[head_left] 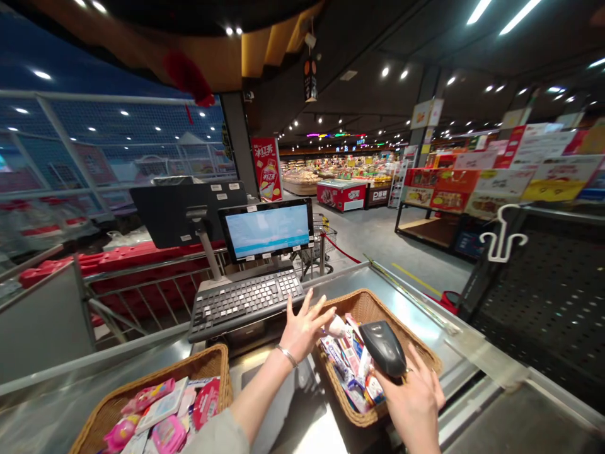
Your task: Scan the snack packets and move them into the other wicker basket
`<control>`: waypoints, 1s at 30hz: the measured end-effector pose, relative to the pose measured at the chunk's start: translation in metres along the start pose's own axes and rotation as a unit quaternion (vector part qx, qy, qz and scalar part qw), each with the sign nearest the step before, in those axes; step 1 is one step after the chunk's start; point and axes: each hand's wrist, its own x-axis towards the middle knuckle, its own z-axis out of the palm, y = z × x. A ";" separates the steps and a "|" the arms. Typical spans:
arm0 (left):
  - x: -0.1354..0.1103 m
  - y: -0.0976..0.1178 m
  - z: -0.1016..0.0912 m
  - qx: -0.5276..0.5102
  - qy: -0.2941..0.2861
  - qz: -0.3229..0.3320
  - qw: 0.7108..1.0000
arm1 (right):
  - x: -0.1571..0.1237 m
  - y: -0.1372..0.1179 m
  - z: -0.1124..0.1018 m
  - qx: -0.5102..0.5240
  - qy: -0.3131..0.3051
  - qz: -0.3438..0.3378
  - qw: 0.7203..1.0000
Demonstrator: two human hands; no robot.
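Note:
My left hand reaches over the rim of a wicker basket at the right. Its thumb and finger pinch a small white packet while the other fingers spread upward. The basket holds several packaged goods. My right hand grips a black handheld barcode scanner just above that basket, its head pointing toward the packet. A bracelet sits on my left wrist.
A second wicker basket with pink and white packets stands at the lower left on the steel checkout counter. Behind are a black keyboard, a till screen and a customer display. Store shelves and aisles lie beyond.

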 end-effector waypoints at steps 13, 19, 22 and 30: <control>-0.046 -0.011 -0.010 0.067 0.031 -0.113 0.991 | -0.005 -0.012 0.017 0.007 -0.036 0.009 0.999; -0.097 -0.025 -0.022 0.094 0.035 -0.194 0.976 | -0.015 -0.039 0.033 0.043 -0.079 -0.028 0.996; -0.126 -0.032 -0.027 0.103 0.022 -0.230 0.967 | -0.023 -0.055 0.043 0.070 -0.095 -0.042 0.992; -0.205 -0.050 -0.039 0.124 0.011 -0.326 0.937 | -0.054 -0.086 0.067 0.085 -0.161 -0.087 0.979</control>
